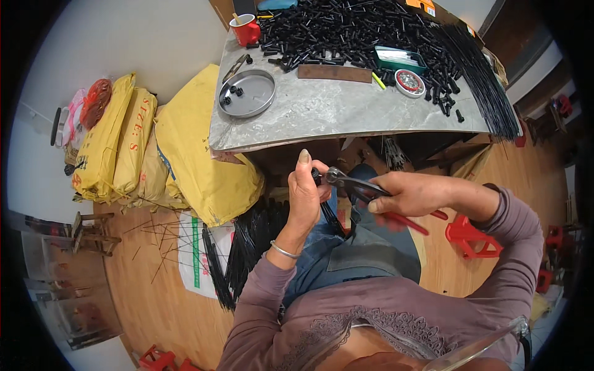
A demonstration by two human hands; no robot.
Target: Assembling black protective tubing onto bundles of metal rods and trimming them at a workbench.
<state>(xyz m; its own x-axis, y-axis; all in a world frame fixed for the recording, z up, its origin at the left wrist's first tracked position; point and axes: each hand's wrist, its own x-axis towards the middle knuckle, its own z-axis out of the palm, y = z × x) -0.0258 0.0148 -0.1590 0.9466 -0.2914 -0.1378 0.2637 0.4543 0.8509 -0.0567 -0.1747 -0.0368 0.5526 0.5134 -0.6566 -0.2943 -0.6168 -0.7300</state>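
My left hand (303, 195) is closed round a small black fitting (317, 177), thumb pointing up, just in front of the table edge. Dark strands hang below that hand over my lap; whether they join the fitting I cannot tell. In my right hand (408, 193) is a pair of pliers (354, 185) with dark jaws and red handles. Their jaws reach the fitting at my left fingertips; whether they grip it is too small to see. On the grey table (297, 117) lies a big heap of black bolt-like pieces (346, 31).
A round metal tray (247, 113) holds a few black pieces. Near it are a red mug (247, 31) and a flat brown bar (334, 73). A green box (401, 62) stands by a round tin (409, 83). Long black rods (489, 93) overhang the right edge. Yellow sacks (204, 148) stand left.
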